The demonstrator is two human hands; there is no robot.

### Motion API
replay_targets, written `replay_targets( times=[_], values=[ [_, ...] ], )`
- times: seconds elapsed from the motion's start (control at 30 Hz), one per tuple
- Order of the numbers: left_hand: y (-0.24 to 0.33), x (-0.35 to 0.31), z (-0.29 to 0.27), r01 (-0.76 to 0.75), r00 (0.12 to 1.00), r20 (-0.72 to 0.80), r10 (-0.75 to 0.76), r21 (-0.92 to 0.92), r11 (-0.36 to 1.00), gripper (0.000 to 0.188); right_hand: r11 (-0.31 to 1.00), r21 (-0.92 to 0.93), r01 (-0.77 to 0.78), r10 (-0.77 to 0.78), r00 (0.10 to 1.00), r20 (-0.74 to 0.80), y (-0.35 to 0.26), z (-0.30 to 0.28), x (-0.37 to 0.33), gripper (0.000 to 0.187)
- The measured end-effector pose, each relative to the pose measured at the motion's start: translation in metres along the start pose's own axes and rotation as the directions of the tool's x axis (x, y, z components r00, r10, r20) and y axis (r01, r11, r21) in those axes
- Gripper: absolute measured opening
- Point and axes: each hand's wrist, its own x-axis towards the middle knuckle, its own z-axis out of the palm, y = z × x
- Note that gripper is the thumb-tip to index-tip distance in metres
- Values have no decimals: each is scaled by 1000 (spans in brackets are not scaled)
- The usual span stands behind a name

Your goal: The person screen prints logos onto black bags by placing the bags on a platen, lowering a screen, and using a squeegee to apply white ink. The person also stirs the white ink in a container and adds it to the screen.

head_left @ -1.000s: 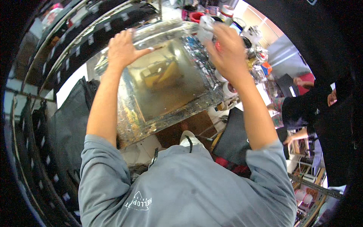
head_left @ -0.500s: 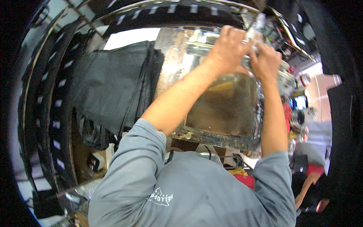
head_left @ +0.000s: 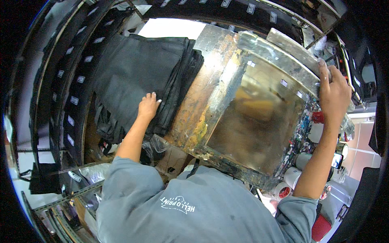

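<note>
On the left of the work table lies a thick stack of black fabric bags (head_left: pixel 137 69), its edges uneven. My left hand (head_left: pixel 149 107) rests on the stack near its front right corner, fingers short of gripping and thumb held apart. At the right, my right hand (head_left: pixel 335 93) is closed round the end of a grey, stained frame bar (head_left: pixel 298 52). Below that bar runs another worn frame edge (head_left: pixel 279 60). A brownish glossy panel (head_left: pixel 255 121) with small white labels lies in front of it, on the paint-smeared table (head_left: pixel 190 117).
Black pieces with white labels hang on racks (head_left: pixel 77 89) at the left and along the back. A white sheet (head_left: pixel 172 29) lies behind the stack. Several tubs (head_left: pixel 292 177), a red container (head_left: pixel 318 117) and a lit phone (head_left: pixel 337 160) stand beside the table's right edge.
Both hands were together at the back right over the frame. My left hand has moved left onto the black stack; my right hand stays at the bar, farther right. The view has turned.
</note>
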Motion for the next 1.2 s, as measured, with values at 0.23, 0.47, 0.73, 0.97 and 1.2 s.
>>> replay_targets(
  times=[0.23, 0.47, 0.73, 0.97, 1.2],
  values=[
    [-4, 9, 44, -133, 983, -112, 148, 129, 983, 10, 1000, 17, -6, 6, 1000, -24, -2, 1, 0, 62],
    [-31, 49, -73, -310, 951, -58, 304, -156, 938, 14, 996, -65, -54, 60, 994, 94, 9, 4, -5, 68],
    [237, -6, -109, -599, 713, -21, 701, -539, 592, 24, 996, -78, -34, 41, 995, 93, -3, -4, 2, 79],
    [442, -65, -34, -458, 644, -175, 745, -868, 192, 56, 997, -31, 66, -68, 995, -71, -6, 2, -5, 71],
    [343, -47, 6, -798, 586, -196, 786, -308, 518, 105, 998, 17, 67, -65, 995, -73, -2, -7, 4, 73]
  ],
)
